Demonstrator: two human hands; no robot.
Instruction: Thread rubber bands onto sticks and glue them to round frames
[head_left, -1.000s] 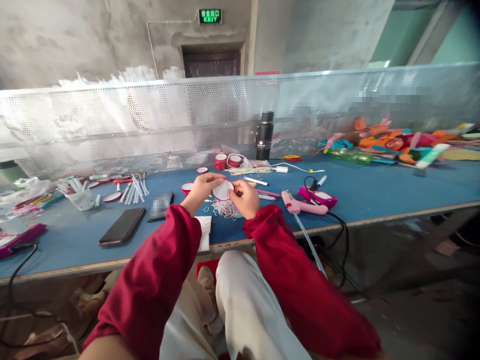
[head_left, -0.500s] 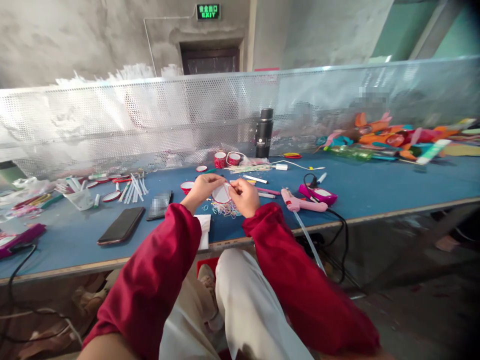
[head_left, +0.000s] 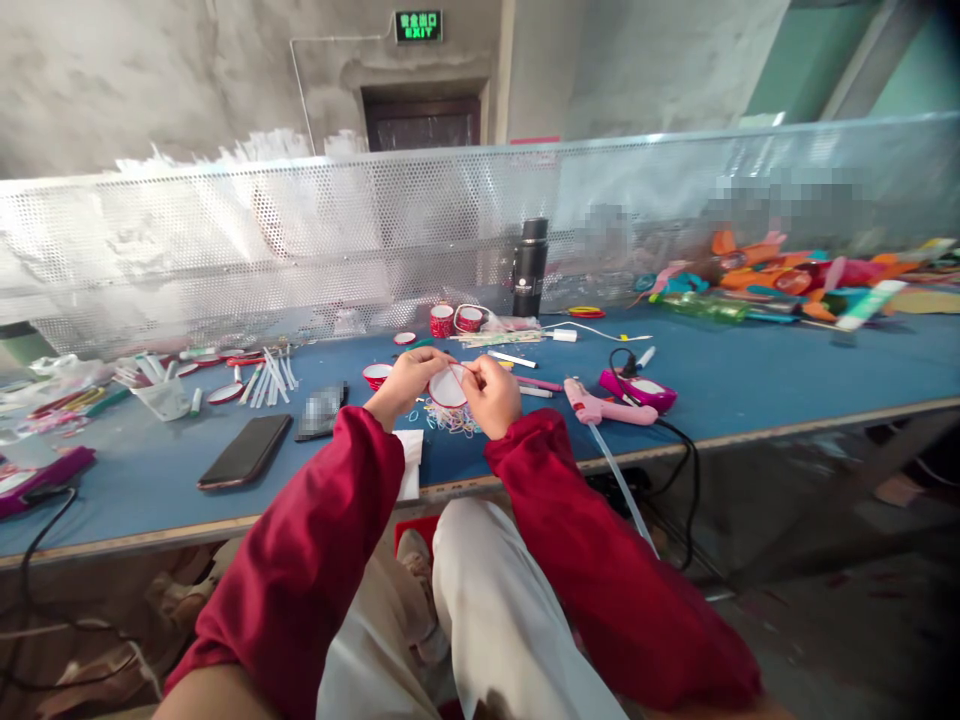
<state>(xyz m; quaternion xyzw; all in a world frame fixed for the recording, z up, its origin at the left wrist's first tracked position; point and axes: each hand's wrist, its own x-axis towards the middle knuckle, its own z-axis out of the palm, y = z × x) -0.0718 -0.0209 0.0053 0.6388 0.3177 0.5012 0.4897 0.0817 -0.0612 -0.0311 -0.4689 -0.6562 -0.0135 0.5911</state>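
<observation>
Both hands meet over the blue table [head_left: 750,385] just past its front edge. My left hand [head_left: 405,382] pinches the left rim of a small round white disc with a red edge [head_left: 448,388]. My right hand [head_left: 491,392] is closed at the disc's right side, pinching a thin red strand along its rim. Under the hands lies a heap of coloured rubber bands [head_left: 450,420]. A folded white cloth [head_left: 409,462] rests by my left sleeve.
A pink glue gun [head_left: 604,408] with a clear stick lies right of my hands, beside a magenta device [head_left: 637,388] with a black cord. Two phones [head_left: 245,450] sit left. White sticks [head_left: 266,380], red cups [head_left: 454,320], a black flask [head_left: 529,268] and orange toys [head_left: 780,272] stand farther back.
The disc has tilted slightly between my fingers and both hands have shifted a little; the strand now runs across its top edge. Nothing else on the table has moved.
</observation>
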